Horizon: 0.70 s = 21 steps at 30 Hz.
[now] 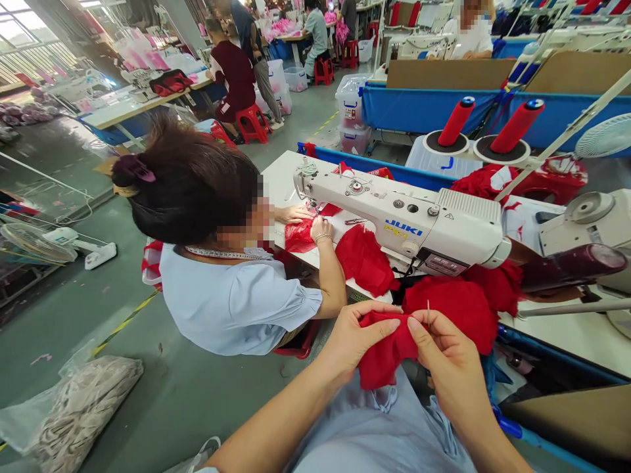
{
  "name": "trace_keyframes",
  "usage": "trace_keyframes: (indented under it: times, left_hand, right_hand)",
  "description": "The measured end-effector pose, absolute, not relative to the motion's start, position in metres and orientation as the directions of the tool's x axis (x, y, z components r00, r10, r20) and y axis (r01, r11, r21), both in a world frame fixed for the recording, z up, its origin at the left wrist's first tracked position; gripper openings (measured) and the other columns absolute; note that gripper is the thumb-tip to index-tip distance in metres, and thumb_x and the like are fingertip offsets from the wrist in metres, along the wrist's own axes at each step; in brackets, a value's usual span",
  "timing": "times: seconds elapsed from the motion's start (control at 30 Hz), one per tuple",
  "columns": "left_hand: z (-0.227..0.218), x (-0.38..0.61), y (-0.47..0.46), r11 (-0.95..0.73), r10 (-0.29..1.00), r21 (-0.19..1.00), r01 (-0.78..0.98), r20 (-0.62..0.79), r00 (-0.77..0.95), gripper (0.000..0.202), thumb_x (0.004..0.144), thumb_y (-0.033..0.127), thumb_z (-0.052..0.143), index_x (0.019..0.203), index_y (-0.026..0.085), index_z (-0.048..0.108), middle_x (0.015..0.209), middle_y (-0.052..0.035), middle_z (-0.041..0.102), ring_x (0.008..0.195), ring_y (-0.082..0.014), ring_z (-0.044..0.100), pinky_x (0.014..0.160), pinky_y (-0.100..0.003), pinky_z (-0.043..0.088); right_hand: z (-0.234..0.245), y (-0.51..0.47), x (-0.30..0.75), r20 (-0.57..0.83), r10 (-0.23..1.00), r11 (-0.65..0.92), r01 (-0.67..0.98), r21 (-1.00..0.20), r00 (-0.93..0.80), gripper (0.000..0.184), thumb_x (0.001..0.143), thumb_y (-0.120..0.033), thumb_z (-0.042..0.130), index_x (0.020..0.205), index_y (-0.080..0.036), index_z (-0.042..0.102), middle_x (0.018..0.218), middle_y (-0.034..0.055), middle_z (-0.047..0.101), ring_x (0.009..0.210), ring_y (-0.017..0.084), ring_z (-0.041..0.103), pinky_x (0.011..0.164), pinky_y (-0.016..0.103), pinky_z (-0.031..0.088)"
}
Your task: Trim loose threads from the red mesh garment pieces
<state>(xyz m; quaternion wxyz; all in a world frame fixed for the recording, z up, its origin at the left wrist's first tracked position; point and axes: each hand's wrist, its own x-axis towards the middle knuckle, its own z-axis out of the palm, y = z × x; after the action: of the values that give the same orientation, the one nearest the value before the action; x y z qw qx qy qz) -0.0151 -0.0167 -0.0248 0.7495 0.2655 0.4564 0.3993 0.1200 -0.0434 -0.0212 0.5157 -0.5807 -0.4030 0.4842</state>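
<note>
A piece of red fabric [387, 358] hangs in front of my lap, stretched between both hands. My left hand [357, 335] pinches its upper left part, thumb laid along the top edge. At the upper right corner my right hand [446, 348] grips the same fabric between thumb and fingers. A thin pointed metal tip [428, 315] sticks up from the right fingers; the rest of that tool is hidden. Just beyond my hands, a heap of red fabric [453, 305] lies by the sewing machine, and another red piece [365, 259] rests on the table edge.
A co-worker [236, 295] sits close on the left, hands on red fabric under the white sewing machine [394, 210]. Two red thread cones [515, 128] stand behind it. A filled plastic bag [89, 407] lies on the floor, and a fan [44, 240] stands far left.
</note>
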Motion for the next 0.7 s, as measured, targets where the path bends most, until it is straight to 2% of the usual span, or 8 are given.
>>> trace_keyframes:
  times: [0.1,0.17,0.27,0.33,0.4,0.5,0.57,0.7]
  left_hand:
    - [-0.024,-0.016,-0.015,0.591,0.806,0.704,-0.393,-0.519,0.283,0.032,0.054,0.034,0.090,0.075,0.014,0.075,0.069,-0.0009,0.070,0.060,-0.0098,0.059,0.061,-0.021,0.044]
    - [-0.024,-0.017,-0.014,0.612,0.790,0.671,-0.418,-0.545,0.282,0.032,0.053,0.033,0.090,0.073,0.014,0.075,0.066,-0.0006,0.070,0.058,-0.0093,0.059,0.059,-0.020,0.044]
    - [-0.025,-0.017,-0.013,0.619,0.782,0.653,-0.436,-0.561,0.271,0.033,0.052,0.033,0.091,0.072,0.013,0.075,0.066,-0.0010,0.071,0.059,-0.0094,0.061,0.060,-0.020,0.046]
    - [-0.025,-0.017,-0.012,0.623,0.778,0.648,-0.437,-0.571,0.262,0.033,0.051,0.032,0.092,0.072,0.013,0.075,0.065,-0.0008,0.071,0.058,-0.0090,0.061,0.059,-0.019,0.046]
    - [-0.026,-0.017,-0.012,0.626,0.776,0.646,-0.437,-0.573,0.265,0.033,0.051,0.032,0.091,0.073,0.013,0.075,0.066,-0.0010,0.072,0.059,-0.0091,0.062,0.059,-0.019,0.047]
    - [-0.027,-0.017,-0.012,0.626,0.778,0.648,-0.434,-0.562,0.282,0.032,0.054,0.032,0.091,0.076,0.014,0.076,0.070,-0.0019,0.073,0.061,-0.0097,0.063,0.061,-0.020,0.048]
    - [-0.028,-0.016,-0.011,0.623,0.781,0.653,-0.431,-0.554,0.288,0.032,0.055,0.032,0.090,0.077,0.014,0.076,0.070,-0.0019,0.073,0.061,-0.0095,0.063,0.061,-0.020,0.048]
    - [-0.026,-0.016,-0.011,0.608,0.793,0.670,-0.426,-0.539,0.284,0.029,0.057,0.031,0.090,0.076,0.014,0.077,0.069,-0.0010,0.072,0.060,-0.0084,0.062,0.060,-0.018,0.047]
  right_hand:
    - [-0.023,-0.043,0.125,-0.115,0.975,-0.130,0.069,-0.989,0.191,0.028,0.083,-0.046,0.065,0.083,-0.018,0.061,0.067,0.0003,0.061,0.053,0.012,0.054,0.046,0.021,0.044]
    - [-0.023,-0.045,0.132,0.004,0.980,-0.049,0.254,-0.966,0.201,0.023,0.090,-0.040,0.056,0.096,-0.019,0.063,0.078,0.0027,0.065,0.060,0.014,0.059,0.051,0.022,0.048]
    - [-0.021,-0.051,0.143,0.279,0.953,0.165,0.570,-0.805,0.118,0.026,0.096,-0.027,0.046,0.111,-0.020,0.065,0.089,0.0050,0.065,0.072,0.014,0.063,0.062,0.022,0.050]
    - [-0.020,-0.056,0.147,0.390,0.921,0.287,0.703,-0.651,-0.015,0.031,0.095,-0.018,0.044,0.116,-0.020,0.066,0.090,0.0044,0.065,0.073,0.013,0.064,0.063,0.020,0.048]
    - [-0.020,-0.059,0.148,0.432,0.894,0.354,0.783,-0.512,-0.121,0.036,0.094,-0.011,0.043,0.120,-0.019,0.066,0.087,0.0028,0.067,0.066,0.010,0.064,0.056,0.018,0.045]
    - [-0.022,-0.061,0.146,0.453,0.872,0.371,0.855,-0.363,-0.186,0.039,0.093,-0.008,0.040,0.120,-0.016,0.068,0.082,0.0017,0.069,0.061,0.009,0.063,0.050,0.018,0.042]
    - [-0.023,-0.060,0.145,0.460,0.865,0.369,0.875,-0.313,-0.200,0.039,0.094,-0.009,0.040,0.118,-0.015,0.069,0.080,0.0015,0.069,0.060,0.009,0.063,0.049,0.018,0.041]
    - [-0.022,-0.057,0.146,0.471,0.859,0.365,0.885,-0.288,-0.201,0.039,0.093,-0.008,0.040,0.115,-0.014,0.071,0.079,0.0010,0.070,0.059,0.008,0.063,0.049,0.017,0.040]
